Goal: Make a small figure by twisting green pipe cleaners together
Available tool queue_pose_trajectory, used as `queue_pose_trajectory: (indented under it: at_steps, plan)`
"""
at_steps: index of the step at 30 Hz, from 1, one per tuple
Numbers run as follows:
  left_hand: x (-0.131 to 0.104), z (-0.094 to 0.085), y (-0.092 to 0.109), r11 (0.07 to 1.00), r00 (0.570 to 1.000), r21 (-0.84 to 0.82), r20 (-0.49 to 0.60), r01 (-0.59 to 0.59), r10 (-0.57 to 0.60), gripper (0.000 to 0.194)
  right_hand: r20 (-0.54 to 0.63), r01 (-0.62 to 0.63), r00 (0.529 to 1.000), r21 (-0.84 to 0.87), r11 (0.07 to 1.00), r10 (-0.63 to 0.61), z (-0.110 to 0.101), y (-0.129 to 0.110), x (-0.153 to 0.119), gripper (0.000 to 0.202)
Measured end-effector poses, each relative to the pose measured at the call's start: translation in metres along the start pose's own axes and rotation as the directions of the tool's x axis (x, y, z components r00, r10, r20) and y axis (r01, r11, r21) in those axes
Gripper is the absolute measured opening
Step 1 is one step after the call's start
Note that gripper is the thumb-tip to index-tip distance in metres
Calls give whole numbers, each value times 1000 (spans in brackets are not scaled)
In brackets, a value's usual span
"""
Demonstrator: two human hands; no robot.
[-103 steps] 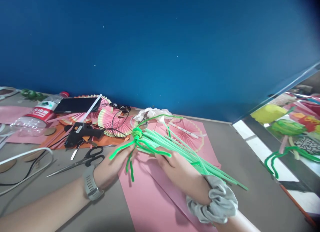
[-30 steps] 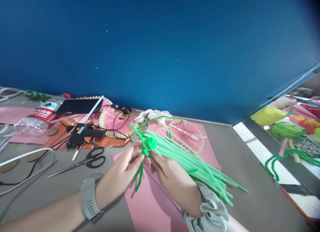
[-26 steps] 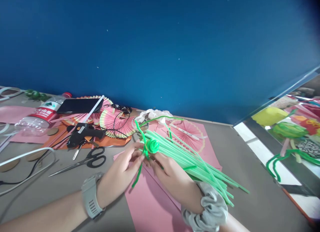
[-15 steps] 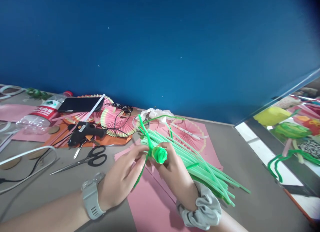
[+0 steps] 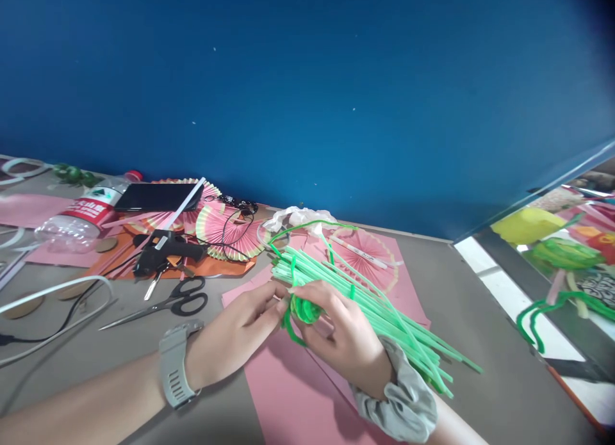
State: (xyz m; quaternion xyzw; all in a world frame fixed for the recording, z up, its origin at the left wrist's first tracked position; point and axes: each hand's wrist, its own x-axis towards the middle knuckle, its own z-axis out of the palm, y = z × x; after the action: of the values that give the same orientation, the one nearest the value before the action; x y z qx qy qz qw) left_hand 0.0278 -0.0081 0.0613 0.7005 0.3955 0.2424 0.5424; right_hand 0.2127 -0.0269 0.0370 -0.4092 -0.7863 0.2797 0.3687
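Between both hands is a coiled green pipe cleaner piece (image 5: 306, 309), shaped like a small rosette with loose ends standing out. My left hand (image 5: 243, 326) pinches it at its left side, fingertips closed. Around its right and upper side, the thumb and fingers of my right hand (image 5: 336, 330) are closed on it. Just behind the hands lies a bundle of light green pipe cleaners (image 5: 384, 323), fanned toward the lower right. Pink paper (image 5: 283, 394) spreads beneath the hands.
To the left lie black scissors (image 5: 177, 299), a black glue gun (image 5: 163, 251) with its cable, a phone (image 5: 158, 197) and a clear plastic bottle (image 5: 79, 224). Pleated pink paper fans (image 5: 230, 232) and a white marker (image 5: 358, 251) sit farther back. A blue partition (image 5: 307, 99) closes off the rear.
The coiled piece has turned between my fingers, and its long upright end no longer points up the same way. My right hand has shifted slightly, its fingers now over the coil's top.
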Motion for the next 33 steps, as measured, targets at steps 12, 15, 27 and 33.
queue_pose_trajectory:
  at_steps: [12, 15, 27, 33]
  plan:
    - [-6, 0, -4, 971, 997, 240, 78, -12, -7, 14, 37, -215, 976, -24, 976, 215, 5, -4, -2, 27]
    - [-7, 0, -8, 939, 996, 339, 86, -50, 22, 18, 43, -270, 962, -11, 963, 270, 6, -6, -2, 24]
    - [0, -2, -10, 999, 994, 37, -106, 37, -33, 25, -89, -332, 943, -165, 929, 322, 8, -15, -1, 58]
    - [6, 5, -16, 980, 954, -199, -287, 26, -84, 31, 12, -345, 927, -370, 863, 376, 6, -39, 0, 10]
